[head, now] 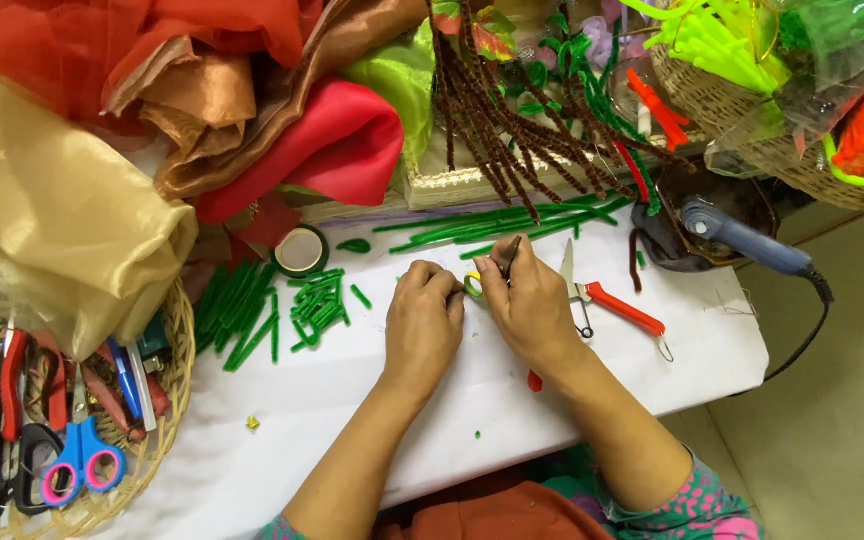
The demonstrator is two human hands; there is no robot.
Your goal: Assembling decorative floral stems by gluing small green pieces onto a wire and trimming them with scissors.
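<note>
Both hands meet near the middle of the white worktop (512, 400), a little toward its far edge. The left hand (422, 325) is curled, and its fingertips pinch a small yellow-green ring (473, 286) which lies between the two hands. The right hand (530, 310) is closed around a thin dark stick (509, 254) (it looks like a brown pipe cleaner, but I cannot tell for sure), and the stick rises tilted from the fingers, just beside the ring.

Just to the right of the right hand lie red-handled scissors (607, 300), with the blades toward the far edge. A glue gun (742, 240) rests at the far right corner. Short green cut pieces (317, 305) are spread to the left of the hands, near a roll of green tape (301, 251). At the left edge, a woven basket (167, 420) holds scissors with blue and pink handles (80, 462).
</note>
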